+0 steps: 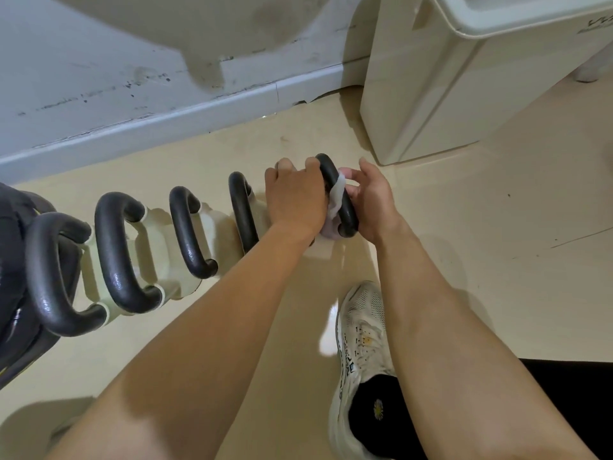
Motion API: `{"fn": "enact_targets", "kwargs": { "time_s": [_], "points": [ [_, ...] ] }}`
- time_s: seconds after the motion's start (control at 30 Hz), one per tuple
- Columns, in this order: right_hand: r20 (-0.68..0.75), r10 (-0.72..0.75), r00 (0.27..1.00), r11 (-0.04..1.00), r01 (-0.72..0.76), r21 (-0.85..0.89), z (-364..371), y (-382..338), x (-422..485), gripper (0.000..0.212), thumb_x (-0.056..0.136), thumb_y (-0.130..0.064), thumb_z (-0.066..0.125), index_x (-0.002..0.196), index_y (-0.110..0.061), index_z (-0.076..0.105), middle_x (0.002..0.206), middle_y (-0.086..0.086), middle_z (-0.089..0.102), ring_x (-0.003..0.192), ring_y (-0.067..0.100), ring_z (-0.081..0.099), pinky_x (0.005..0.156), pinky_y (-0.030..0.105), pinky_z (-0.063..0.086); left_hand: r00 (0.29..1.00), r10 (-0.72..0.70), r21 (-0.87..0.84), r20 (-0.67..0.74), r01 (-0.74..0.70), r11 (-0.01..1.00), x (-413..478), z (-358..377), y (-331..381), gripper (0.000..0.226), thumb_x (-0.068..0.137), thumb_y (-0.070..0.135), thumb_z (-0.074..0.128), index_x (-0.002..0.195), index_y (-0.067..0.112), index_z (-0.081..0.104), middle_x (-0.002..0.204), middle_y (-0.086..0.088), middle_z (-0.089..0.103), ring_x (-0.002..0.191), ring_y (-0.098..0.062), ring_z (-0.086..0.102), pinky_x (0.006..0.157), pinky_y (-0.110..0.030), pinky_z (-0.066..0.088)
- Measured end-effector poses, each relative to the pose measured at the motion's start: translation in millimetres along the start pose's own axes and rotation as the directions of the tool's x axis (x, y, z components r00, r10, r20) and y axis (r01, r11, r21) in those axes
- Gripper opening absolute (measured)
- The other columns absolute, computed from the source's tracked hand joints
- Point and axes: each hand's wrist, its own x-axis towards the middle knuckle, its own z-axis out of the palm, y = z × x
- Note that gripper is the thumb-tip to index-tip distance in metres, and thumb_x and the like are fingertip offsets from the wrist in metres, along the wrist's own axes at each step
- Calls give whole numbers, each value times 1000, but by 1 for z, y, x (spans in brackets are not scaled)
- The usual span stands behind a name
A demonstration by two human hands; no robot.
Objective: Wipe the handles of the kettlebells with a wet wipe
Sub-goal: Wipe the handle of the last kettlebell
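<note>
The person's bare forearms (205, 343) reach in from 6 o'clock to the end kettlebell's black handle (346, 214), just above centre. The left hand (295, 197) curls its fingers over the handle's top, and the right hand (371, 200) pinches a white wet wipe (336, 197) wrapped round it. Four more kettlebells (122, 254) line up toward 8 o'clock, and a white shoe (360, 327) sits at 5 o'clock.

White mesh sneaker (361, 315), black sock (365, 429) with small daisy (378, 410).

Glossy beige floor (497, 227), row of kettlebells (186, 234), white cabinet (414, 94), white sneaker (361, 327)
</note>
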Motion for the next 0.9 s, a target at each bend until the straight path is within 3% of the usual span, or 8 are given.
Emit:
{"fn": "enact_targets", "kwargs": {
  "time_s": [0.1,0.37,0.43,0.5,0.57,0.7,0.83,0.9],
  "points": [
    [66,24,998,998,-19,-67,0,-1,-4,38,95,-37,50,78,-10,70,78,14,69,76,27,67,79,35,54,1000,-7,0,-17,7,1000,4,-4,-1,19,97,22,47,113,21,57,83,-2,60,99,-28,53,89,-40,36],
    [-35,-249,968,918,225,-327,-9,9,-2,12,94,-21,65,104,-14,67,92,6,74,86,20,72,82,38,59,995,-30,-290,-93,2,957,1,-18,-7,18,88,24,55,105,22,58,86,2,67,84,-22,58,85,-35,37],
    [-73,-309,948,901,268,-341,-10,14,-6,20,91,-24,72,104,-11,65,88,7,72,84,22,72,83,41,60,993,-92,-519,72,116,847,4,-27,-8,16,87,24,59,102,23,55,84,5,65,81,-17,59,79,-29,43],
    [-131,-371,919,882,305,-359,-8,17,-9,19,86,-22,78,94,-13,62,76,0,63,76,21,67,76,40,58,956,-160,-722,245,290,628,9,-37,-6,14,86,23,64,99,22,59,84,6,65,75,-9,60,65,-20,45],
    [-176,-432,885,852,335,-403,-4,17,-12,20,83,-20,80,83,-17,60,66,-6,54,67,17,60,68,36,55,945,-167,-783,280,326,530,17,-43,-4,15,83,20,67,97,19,65,84,2,69,71,-8,62,60,-18,46],
    [-284,-436,854,862,306,-404,4,22,-16,26,80,-19,77,75,-21,52,64,-8,47,60,14,48,59,30,46,971,-42,-828,236,224,514,26,-57,12,18,87,24,60,96,15,72,84,3,70,83,-19,68,76,-35,56],
    [-343,-514,787,830,354,-432,10,36,-18,38,85,-27,80,67,-20,48,62,-8,47,56,10,44,60,23,43,955,174,-886,241,144,442,28,-80,37,25,101,29,48,111,15,66,90,3,77,70,-13,64,63,-25,45],
    [-367,-545,754,814,369,-449,13,41,-20,33,85,-26,79,71,-18,51,69,-5,51,60,7,45,63,17,40,968,163,-882,190,95,461,27,-86,39,26,103,29,45,111,16,66,90,2,76,69,-12,65,63,-23,44]
  ]
}}
